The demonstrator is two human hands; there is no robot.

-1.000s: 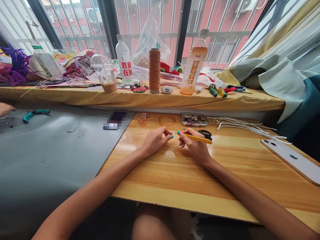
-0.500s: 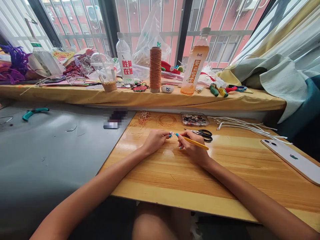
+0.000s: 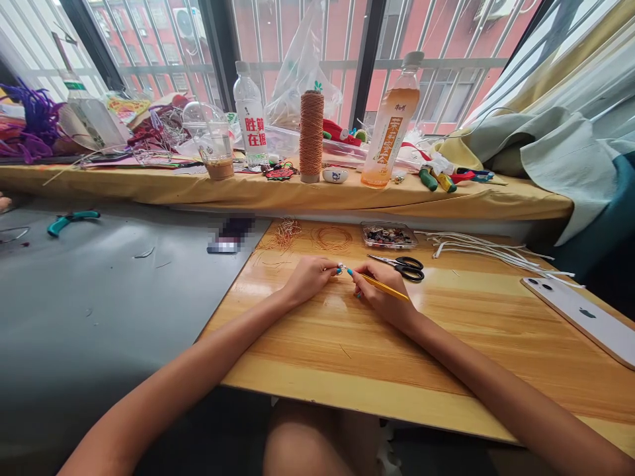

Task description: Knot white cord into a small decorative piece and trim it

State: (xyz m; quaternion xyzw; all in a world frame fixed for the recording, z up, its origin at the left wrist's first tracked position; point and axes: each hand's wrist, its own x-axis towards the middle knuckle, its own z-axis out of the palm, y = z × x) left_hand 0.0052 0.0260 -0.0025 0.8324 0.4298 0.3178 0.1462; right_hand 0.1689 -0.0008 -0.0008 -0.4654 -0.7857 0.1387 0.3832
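Note:
Over the wooden board (image 3: 307,357), my left hand (image 3: 311,279) pinches a tiny whitish piece (image 3: 340,266) between thumb and finger; its details are too small to make out. My right hand (image 3: 381,289) is closed around a thin yellow tool (image 3: 384,286), whose tip meets or nearly meets that piece. Black-handled scissors (image 3: 407,267) lie just beyond my right hand. Behind my hands are a coil of orange cord (image 3: 331,238), a tangle of thread (image 3: 288,235) and a clear box of small beads or bits (image 3: 388,235).
White cords (image 3: 481,250) and a white phone (image 3: 588,314) lie on the right. Teal pliers (image 3: 73,222) rest on the grey surface at left. Along the ledge stand a thread spool (image 3: 311,135), an orange drink bottle (image 3: 391,132), a clear bottle (image 3: 251,119) and a plastic cup (image 3: 218,155).
The yellow tool has tilted slightly in my right hand, and its rear end sits a little lower and further left. The whole view has shifted slightly. At the far left edge, part of a hand now shows.

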